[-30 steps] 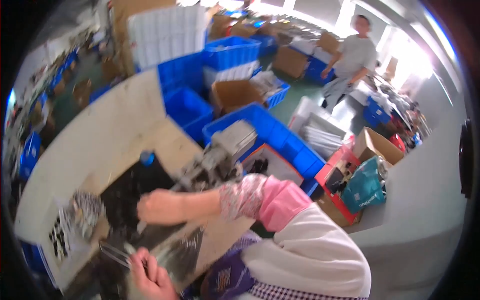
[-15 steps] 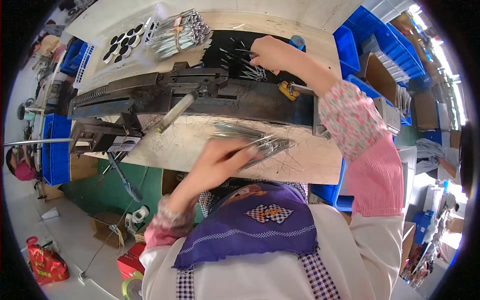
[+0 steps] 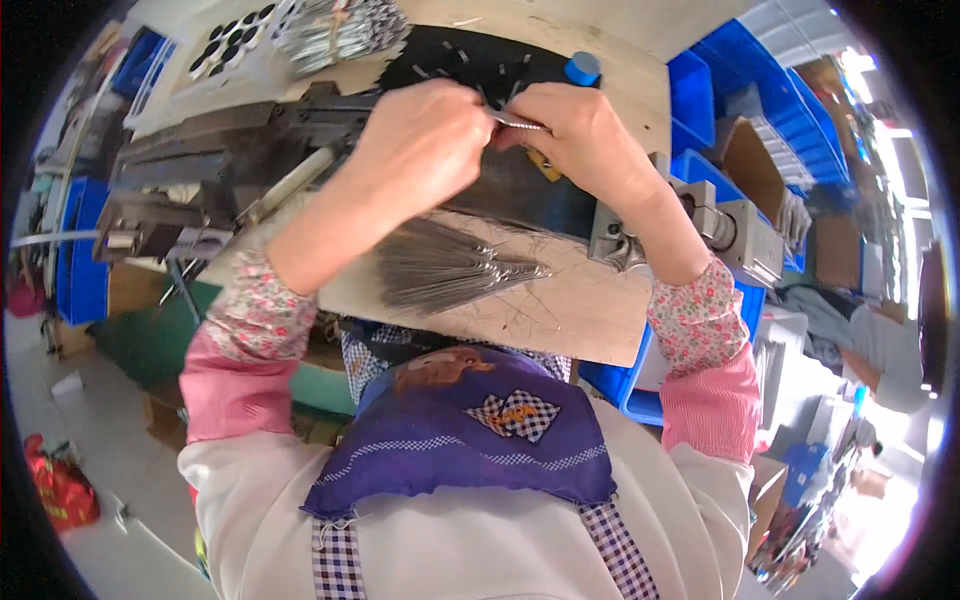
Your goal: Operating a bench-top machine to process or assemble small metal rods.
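Note:
Over the black mat [image 3: 420, 55], my two hands are brought together. My left hand [image 3: 428, 140] is closed, its fingertips pinching at one end of a thin, silvery metal piece [image 3: 520, 123] with a ridged edge. My right hand [image 3: 575, 130] is closed around the other side of that piece; its exact kind is too small to make out. Below my hands, a fanned pile of metal wires [image 3: 450, 265] with looped ends lies on the wooden table [image 3: 590, 315]. Small dark-and-silver pieces [image 3: 460, 55] lie on the mat, partly hidden by my hands.
A dark metal bench fixture [image 3: 240, 145] with a lever handle runs along the left. Behind it are a bundle of metal rods [image 3: 340, 35] and a white crate [image 3: 180, 85] of black-topped pieces. A blue-capped item [image 3: 582, 69] and a grey metal device [image 3: 625, 240] are at the right.
My left hand has risen from the wire pile to meet my right hand above the mat. The right hand has moved slightly nearer, and the view has shifted.

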`<act>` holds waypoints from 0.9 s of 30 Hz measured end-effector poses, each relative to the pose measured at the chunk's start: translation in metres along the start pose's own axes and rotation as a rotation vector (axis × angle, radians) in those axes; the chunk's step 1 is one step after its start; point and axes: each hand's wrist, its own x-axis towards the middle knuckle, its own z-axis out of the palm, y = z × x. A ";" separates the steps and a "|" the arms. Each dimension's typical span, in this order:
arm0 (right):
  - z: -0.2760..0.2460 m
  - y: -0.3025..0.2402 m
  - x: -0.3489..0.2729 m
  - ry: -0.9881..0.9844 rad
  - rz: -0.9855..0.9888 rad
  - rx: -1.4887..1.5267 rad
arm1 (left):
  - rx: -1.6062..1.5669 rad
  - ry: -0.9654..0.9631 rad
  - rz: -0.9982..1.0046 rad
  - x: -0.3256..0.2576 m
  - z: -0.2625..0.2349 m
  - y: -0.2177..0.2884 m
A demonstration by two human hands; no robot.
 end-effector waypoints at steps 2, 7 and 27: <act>0.011 -0.009 0.011 0.063 -0.019 0.037 | 0.174 0.062 0.062 -0.011 -0.022 -0.007; 0.023 -0.016 0.021 0.185 0.178 0.309 | 0.258 0.678 0.121 -0.041 -0.031 -0.022; 0.048 -0.021 0.031 0.099 0.059 0.028 | -1.099 0.141 -0.652 -0.113 0.049 0.014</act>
